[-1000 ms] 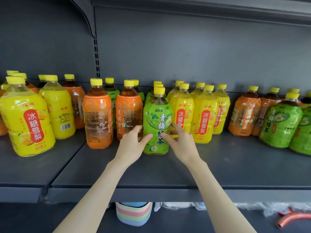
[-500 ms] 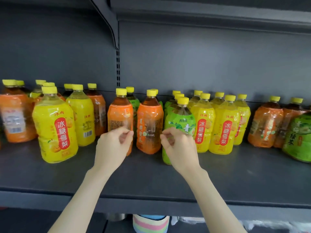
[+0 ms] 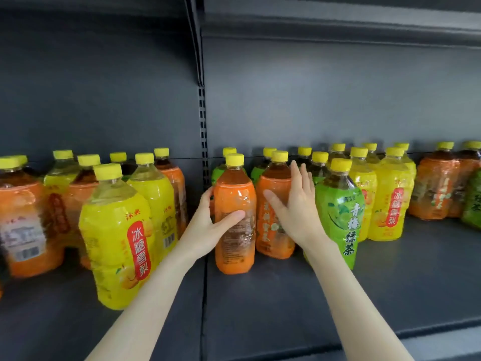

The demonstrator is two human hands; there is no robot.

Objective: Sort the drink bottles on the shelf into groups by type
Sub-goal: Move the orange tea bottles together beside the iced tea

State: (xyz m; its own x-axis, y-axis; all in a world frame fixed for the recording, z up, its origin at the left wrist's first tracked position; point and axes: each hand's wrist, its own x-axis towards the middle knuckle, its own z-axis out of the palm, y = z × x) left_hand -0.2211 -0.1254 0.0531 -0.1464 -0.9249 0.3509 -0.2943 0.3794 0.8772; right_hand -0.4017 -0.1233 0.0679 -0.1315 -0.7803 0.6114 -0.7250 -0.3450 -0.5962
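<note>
Left hand (image 3: pixel 204 226) now grips upright, cap-up orange bottle (image 3: pixel 234 194); right hand (image 3: pixel 299 209) splayed, empty.

At least seven orange bottles (image 3: pixel 234 254) — eight yellow bottles (image 3: pixel 114 230) — five green bottles (image 3: pixel 338 204).

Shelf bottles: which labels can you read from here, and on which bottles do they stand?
"冰糖雪梨": front yellow bottle and right yellow bottle.
"青梅绿茶": green bottle.
Print on the orange bottle in the left hand: too blurred to read.
</note>
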